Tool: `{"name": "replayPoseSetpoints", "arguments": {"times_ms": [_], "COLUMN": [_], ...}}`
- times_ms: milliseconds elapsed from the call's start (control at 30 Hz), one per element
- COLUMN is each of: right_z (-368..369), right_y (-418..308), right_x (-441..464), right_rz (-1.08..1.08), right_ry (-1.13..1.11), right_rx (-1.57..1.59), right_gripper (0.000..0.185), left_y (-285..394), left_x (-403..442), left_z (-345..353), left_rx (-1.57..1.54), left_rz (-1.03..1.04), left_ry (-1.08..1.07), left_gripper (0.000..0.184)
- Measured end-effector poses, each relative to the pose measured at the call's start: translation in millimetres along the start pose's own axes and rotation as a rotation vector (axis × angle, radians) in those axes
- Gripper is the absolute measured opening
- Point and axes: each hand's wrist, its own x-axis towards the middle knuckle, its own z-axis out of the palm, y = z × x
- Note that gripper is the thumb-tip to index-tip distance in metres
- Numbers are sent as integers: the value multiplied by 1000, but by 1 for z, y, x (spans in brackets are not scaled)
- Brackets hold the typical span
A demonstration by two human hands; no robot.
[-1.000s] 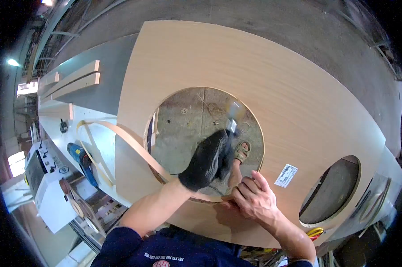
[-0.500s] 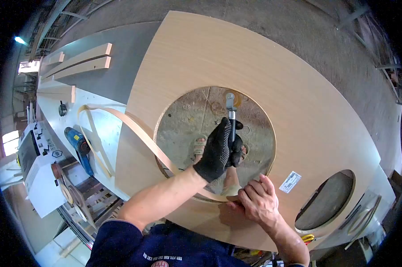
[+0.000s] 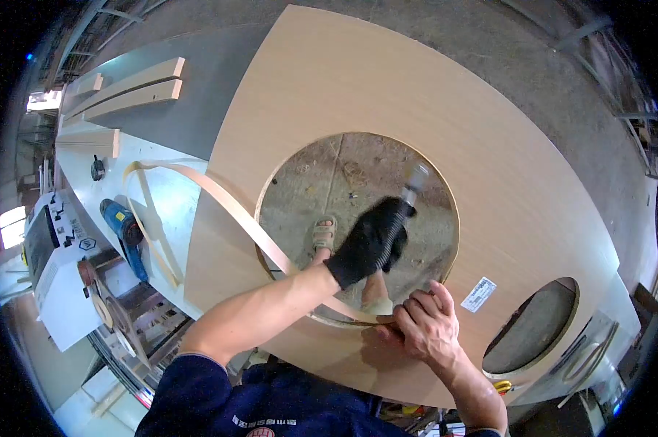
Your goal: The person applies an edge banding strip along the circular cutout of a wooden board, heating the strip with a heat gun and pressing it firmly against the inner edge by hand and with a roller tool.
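My left hand, in a black dotted glove, is closed round the dark handle of a hammer. The hammer's metal head is blurred and hangs over the large round hole in a wood-toned panel. Bare, my right hand presses a pale edge-banding strip against the near rim of that hole, its fingers curled with the thumb below. From there the strip passes under my left forearm and loops away to the left over the table. The fingers cover its held part.
On the left table lie a blue power tool, a black tape-measure-like object and wooden strips. A smaller oval hole and a white label are at right. Yellow-handled pliers or scissors sit by the near edge.
The hammer has swung up and right, its head tilting toward the hole's right side, with my left hand shifting slightly right. My right hand stays at the near rim.
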Motion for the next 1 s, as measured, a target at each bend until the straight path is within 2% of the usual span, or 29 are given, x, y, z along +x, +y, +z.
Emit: {"name": "replayPoseSetpoints", "arguments": {"times_ms": [67,100,133,233,267,333,367,467,500,533,567,633,733,833,933,967,1000], "right_z": [-2,-2,-1,-1,1,2,1,4,4,5,5,3,7,6,5,9,11], "right_y": [-1,-1,-1,0,0,1,0,0,1,2,1,2,2,2,1,3,4], "right_x": [1,2,1,-1,-2,-2,-2,-2,-3,-4,-4,-3,-3,-2,-2,-4,-6], "right_rz": [2,9,15,18,13,7,9,4,4,2,0,-5,-3,6,15,-11,-11], "right_ry": [-6,-5,-6,-5,2,13,16,65,85,90,94,84,103,85,78,75,75], "right_rx": [8,10,18,23,16,13,17,42,50,48,45,35,47,55,57,21,14], "right_gripper": [36,36,36,35,35,34,34,33,32,31,31,30,30,28,27,28,28], "left_y": [-33,-29,-25,6,14,14,16,12,-12,-12,-20,17,13,20,-7,-9,-10], "left_x": [5,6,-3,-2,1,6,8,6,8,-2,4,-11,2,-6,-8,-7,-4], "left_z": [5,9,2,-1,7,11,13,29,37,42,36,8,8,20,4,-10,-13], "left_rx": [297,425,318,-26,-232,-583,-618,-396,-235,-413,-2,-45,-163,237,580,527,390], "left_rz": [449,674,344,92,-14,89,87,43,133,30,422,-54,57,-92,433,246,202], "left_ry": [-53,-32,-248,-53,154,376,423,288,231,71,129,-140,156,-26,-237,-370,-361], "left_gripper": [29,30,29,31,36,40,40,39,37,36,35,25,38,34,36,34,31]}}
